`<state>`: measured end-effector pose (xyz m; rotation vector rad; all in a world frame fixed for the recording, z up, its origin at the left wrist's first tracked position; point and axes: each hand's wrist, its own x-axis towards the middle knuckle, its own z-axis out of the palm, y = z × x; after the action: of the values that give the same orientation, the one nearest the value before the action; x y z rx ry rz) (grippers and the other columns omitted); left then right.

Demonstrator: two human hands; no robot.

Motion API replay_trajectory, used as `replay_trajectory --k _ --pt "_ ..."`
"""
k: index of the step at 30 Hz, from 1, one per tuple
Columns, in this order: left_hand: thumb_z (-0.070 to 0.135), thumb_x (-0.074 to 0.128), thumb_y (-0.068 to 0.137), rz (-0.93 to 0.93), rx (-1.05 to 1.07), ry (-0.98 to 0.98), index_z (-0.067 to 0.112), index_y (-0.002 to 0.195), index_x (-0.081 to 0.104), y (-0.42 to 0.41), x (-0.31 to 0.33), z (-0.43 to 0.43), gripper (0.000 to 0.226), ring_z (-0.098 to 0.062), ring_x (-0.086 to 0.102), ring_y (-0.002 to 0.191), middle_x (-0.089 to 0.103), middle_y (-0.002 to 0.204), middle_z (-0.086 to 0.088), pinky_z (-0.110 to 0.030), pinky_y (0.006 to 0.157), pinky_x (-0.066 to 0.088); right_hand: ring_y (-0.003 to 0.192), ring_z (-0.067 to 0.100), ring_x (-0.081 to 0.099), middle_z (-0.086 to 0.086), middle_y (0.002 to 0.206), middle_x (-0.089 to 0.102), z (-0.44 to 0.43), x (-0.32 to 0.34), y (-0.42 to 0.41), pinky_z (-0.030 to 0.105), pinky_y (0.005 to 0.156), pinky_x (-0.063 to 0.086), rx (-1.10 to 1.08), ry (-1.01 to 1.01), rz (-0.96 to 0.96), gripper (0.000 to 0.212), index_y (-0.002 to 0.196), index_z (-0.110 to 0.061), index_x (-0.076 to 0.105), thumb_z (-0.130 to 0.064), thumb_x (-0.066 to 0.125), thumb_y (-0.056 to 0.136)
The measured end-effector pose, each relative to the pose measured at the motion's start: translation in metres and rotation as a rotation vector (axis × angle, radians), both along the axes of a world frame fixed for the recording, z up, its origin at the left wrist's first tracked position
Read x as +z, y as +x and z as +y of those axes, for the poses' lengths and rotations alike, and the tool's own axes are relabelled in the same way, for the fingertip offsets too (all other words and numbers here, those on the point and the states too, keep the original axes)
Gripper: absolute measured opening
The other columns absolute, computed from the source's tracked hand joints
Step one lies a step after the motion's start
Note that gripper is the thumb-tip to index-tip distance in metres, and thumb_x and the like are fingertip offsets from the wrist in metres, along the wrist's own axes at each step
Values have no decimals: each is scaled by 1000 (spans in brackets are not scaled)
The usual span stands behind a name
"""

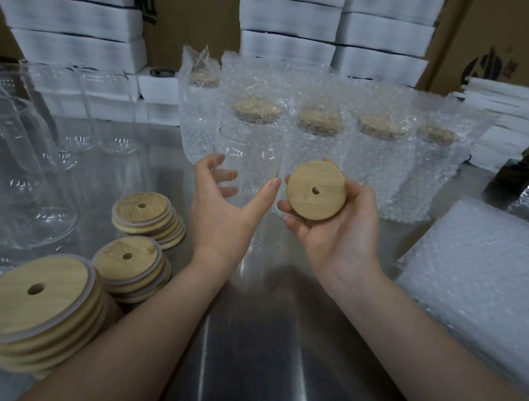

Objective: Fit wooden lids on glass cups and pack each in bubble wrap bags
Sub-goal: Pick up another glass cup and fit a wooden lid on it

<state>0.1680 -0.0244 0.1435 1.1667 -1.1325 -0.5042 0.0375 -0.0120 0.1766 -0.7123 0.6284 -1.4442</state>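
Wooden lid [316,190]: round, pale grain, one small hole; clamped in right hand [327,224] grip.
Left hand [225,203]: fingers apart, cupped beside clear glass cup [248,154] standing open on steel tabletop [266,327].

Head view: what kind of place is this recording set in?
Likely a packing bench in a small warehouse or workshop: cardboard cartons and white foam stacks behind a steel table, with a row of bubble-wrapped cups.
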Motion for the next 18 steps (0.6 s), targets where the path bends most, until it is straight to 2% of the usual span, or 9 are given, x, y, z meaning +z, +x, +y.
replay_trajectory --k 2,4,7,9,11,13,15,18 --pt "71 69 58 -1 2 0 36 124 38 0 0 0 81 -3 59 102 55 114 14 -37 91 53 84 36 64 28 129 60 2 1 1 36 67 55 25 -1 -54 45 131 -9 54 -30 42 94" --pt "71 68 57 2 6 -4 35 124 38 0 0 0 82 -2 59 101 56 113 14 -36 91 53 90 35 61 28 132 55 2 3 3 40 76 55 60 -24 -105 43 128 -10 52 -24 52 87" --pt "71 68 56 7 10 -4 35 124 39 0 0 0 82 -1 59 100 56 112 14 -35 90 53 91 26 55 10 104 56 2 4 5 36 74 57 102 -51 -158 45 120 -10 53 -12 60 75" --pt "71 68 57 8 5 -5 35 124 39 0 0 -1 82 -2 59 101 56 113 13 -35 91 53 85 18 57 4 86 60 2 3 6 30 75 57 117 -98 -84 29 106 -9 62 -5 64 77" --pt "71 68 57 10 3 -7 34 125 39 0 0 -1 83 -4 60 101 56 114 12 -34 90 53 83 12 63 1 85 65 3 2 8 27 77 56 118 -155 -8 21 101 -9 66 1 66 82" --pt "71 68 56 4 5 -9 34 124 39 0 0 0 82 -3 60 101 56 113 13 -33 89 53 80 12 68 6 94 67 4 3 10 28 76 56 98 -159 -19 42 114 -8 56 1 71 76" --pt "72 67 56 1 6 -8 35 124 39 0 0 0 82 -2 60 101 56 112 14 -32 89 52 77 14 70 9 100 65 4 2 10 27 70 56 58 -137 -26 62 119 -13 46 -3 75 65" --pt "72 68 55 9 -1 -5 35 124 39 0 0 0 83 -4 60 102 56 113 13 -35 90 52 73 12 71 6 99 66 5 1 8 25 61 55 5 -86 68 73 122 -16 45 -12 79 57"
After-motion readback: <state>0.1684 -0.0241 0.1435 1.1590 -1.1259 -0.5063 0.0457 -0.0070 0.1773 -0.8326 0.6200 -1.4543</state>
